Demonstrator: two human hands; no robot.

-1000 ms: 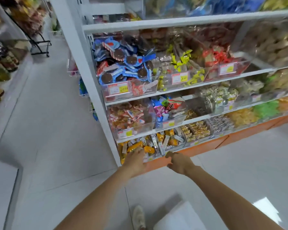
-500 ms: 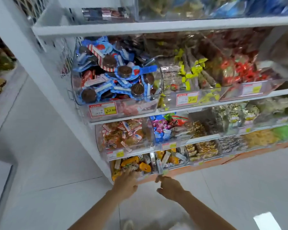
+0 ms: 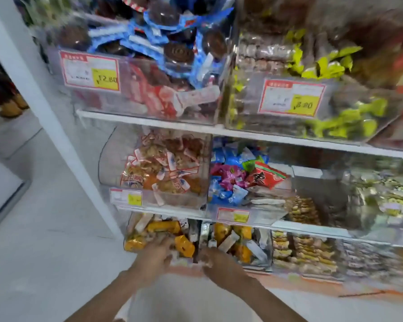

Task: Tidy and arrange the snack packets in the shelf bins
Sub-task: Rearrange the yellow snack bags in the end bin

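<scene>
Bottom shelf bins: left hand, right hand at orange packets; hands' grip unclear.

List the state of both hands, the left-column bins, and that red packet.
left hand, in the bottom-left bin, fingers among orange packets; grip blurred.
right hand, at the front of the neighbouring bin; grip blurred.
bottom-left bin, open-topped, packets jumbled.
top-left bin, heaped above its front wall.
red packet, lying atop blue and pink sweets.

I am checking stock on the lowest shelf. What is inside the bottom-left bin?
The bottom-left bin holds orange-yellow snack packets and a few pale packets. The left hand covers the middle; deeper layers cannot be seen.
</scene>
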